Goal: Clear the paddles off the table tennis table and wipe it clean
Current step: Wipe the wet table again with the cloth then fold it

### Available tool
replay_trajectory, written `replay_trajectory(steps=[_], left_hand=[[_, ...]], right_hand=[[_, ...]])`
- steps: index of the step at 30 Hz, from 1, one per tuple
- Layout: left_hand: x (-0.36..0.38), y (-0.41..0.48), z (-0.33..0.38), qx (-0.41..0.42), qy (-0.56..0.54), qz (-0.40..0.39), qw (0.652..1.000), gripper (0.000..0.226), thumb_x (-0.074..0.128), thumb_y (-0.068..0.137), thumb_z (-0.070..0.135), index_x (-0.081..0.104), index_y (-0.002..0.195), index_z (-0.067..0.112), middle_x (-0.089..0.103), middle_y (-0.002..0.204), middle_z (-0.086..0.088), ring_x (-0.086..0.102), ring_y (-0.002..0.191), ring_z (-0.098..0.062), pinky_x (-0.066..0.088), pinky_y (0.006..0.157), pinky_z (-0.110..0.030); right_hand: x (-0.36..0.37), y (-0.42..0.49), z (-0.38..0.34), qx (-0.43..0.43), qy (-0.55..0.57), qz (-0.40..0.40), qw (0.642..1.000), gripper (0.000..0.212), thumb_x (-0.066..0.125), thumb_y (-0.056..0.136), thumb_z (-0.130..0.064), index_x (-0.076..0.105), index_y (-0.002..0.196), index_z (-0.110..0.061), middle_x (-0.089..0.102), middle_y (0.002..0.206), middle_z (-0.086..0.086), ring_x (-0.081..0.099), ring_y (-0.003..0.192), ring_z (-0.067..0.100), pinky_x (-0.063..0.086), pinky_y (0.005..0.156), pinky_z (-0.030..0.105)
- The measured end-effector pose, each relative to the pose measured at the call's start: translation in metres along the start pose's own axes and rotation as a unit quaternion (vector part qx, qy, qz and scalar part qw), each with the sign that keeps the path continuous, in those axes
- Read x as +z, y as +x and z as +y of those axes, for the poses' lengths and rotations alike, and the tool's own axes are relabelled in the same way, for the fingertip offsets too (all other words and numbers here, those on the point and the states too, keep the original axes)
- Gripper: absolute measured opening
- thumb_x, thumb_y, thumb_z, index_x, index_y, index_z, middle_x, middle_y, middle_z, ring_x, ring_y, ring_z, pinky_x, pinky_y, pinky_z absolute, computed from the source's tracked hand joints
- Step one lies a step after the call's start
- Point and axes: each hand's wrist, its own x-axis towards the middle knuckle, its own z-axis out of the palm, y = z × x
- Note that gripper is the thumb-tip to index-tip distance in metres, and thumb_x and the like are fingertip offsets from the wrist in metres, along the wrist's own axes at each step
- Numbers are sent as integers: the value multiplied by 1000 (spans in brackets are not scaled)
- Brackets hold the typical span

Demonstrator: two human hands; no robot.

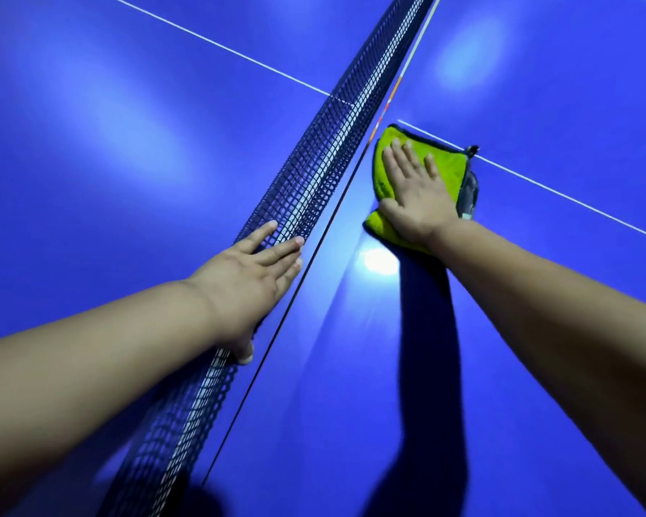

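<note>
- Table tennis table, blue with a white centre line, fills the view, and light glares off its glossy top
- Green cloth lies folded flat on the table's right half, just beside the net; its far edge runs along the white line and a grey side shows at its right edge
- Right hand presses down on the cloth, palm flat, fingers straight and slightly spread
- Left hand rests across the net's top, fingers straight and together, thumb held apart from them
- Both bare forearms reach forward, with the hands well apart on either side of the net
</note>
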Motion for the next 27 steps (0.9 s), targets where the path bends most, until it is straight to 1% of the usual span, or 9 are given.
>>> replay_trajectory(steps=[3,6,8,11,14,16,20,24,27], left_hand=[[-4,-4,2,-13,16,10,1000,135,63,57,75,-9,147,3,-13,155,-13,-27,138,-21,-21,109,-52],[-8,-12,6,-33,32,14,999,135,63,56,77,-6,148,5,-11,156,-10,-26,139,-23,-21,108,-53],[-9,-20,11,-43,44,24,998,129,62,59,76,-2,149,8,-8,157,-8,-25,139,-24,-20,108,-54],[-3,-41,23,-68,42,65,995,110,60,69,69,9,149,13,1,158,-7,-19,142,-25,-17,110,-55],[15,-71,36,-82,21,86,993,79,52,83,53,23,147,18,6,157,-6,-15,143,-25,-12,112,-55],[28,-91,43,-81,14,93,992,67,49,85,46,31,144,21,7,157,-5,-15,143,-25,-13,112,-54],[45,-127,53,-77,8,105,991,57,44,88,45,39,140,24,8,157,-4,-16,143,-23,-15,112,-53],[54,-154,55,-82,0,116,990,56,41,90,44,37,142,25,6,158,-3,-15,143,-22,-17,109,-51],[58,-165,55,-88,-11,114,990,57,40,91,42,32,144,24,4,158,-2,-16,143,-22,-16,111,-51]], right_hand=[[8,-47,-33,-50,-21,-11,998,98,12,66,-53,7,155,-12,-1,162,7,-4,150,20,-5,119,41],[19,-103,-69,-89,-22,-12,996,94,19,69,-50,11,155,-10,3,162,8,-1,149,21,-3,119,43],[26,-143,-95,-109,-9,-9,994,92,25,71,-47,17,154,-9,8,161,9,2,149,22,0,120,45],[38,-203,-134,-123,1,-5,992,89,31,73,-45,22,152,-7,13,160,10,6,149,25,5,119,49],[52,-260,-173,-116,6,-3,993,87,34,74,-43,24,152,-6,14,160,11,7,149,27,8,117,50],[60,-295,-200,-99,11,0,995,86,36,76,-43,23,152,-6,13,160,11,6,149,28,9,116,51],[73,-353,-255,-22,18,-6,1000,86,41,76,-43,26,150,-4,19,159,14,8,149,31,12,114,53],[79,-391,-313,79,37,-32,996,87,45,70,-43,37,144,1,29,155,18,21,145,34,18,110,55],[79,-396,-336,159,58,-49,984,86,45,67,-42,41,141,2,34,152,19,25,143,34,20,109,57]])
